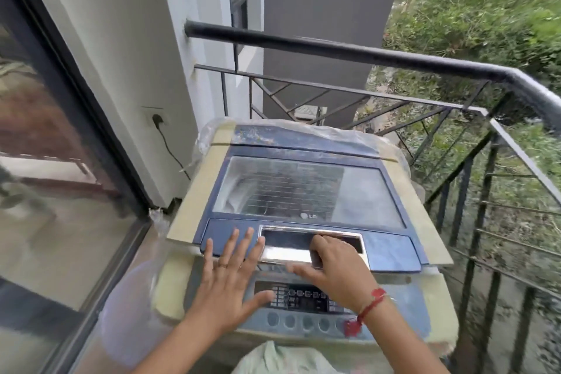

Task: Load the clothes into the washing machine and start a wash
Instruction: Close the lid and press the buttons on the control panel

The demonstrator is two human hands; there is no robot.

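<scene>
Lid point(385, 247) down, both hands at its front edge

Farthest left on my feed is a dark-framed glass door point(45, 161). Beside it on the white wall is a socket point(156, 118) with a black plug in it, the cord hanging down behind the washing machine point(197, 200). The top-loader stands on a balcony, with clear plastic sheet point(273, 124) bunched around its back. The blue lid lies over the tub, and the drum shows through its window.

The left hand point(230, 279) lies flat on the lid's front left corner. Its fingers point(233, 240) are spread and straight, with a ring point(223, 265) on one. The thumb reaches over the control panel point(303, 300).

At the bottom edge of the view, just in front of the machine, sits a pale green cloth point(282, 358); I cannot tell what garment it is.

The right hand point(337, 270) has its fingers curled into the chrome-rimmed handle recess point(285, 253) in the middle of the lid. Its thumb stretches left under the lid's edge. A red thread bracelet point(368, 304) circles that wrist.

To the right, a black railing point(334, 51) bounds the balcony, with green brush point(485, 9) beyond.
</scene>
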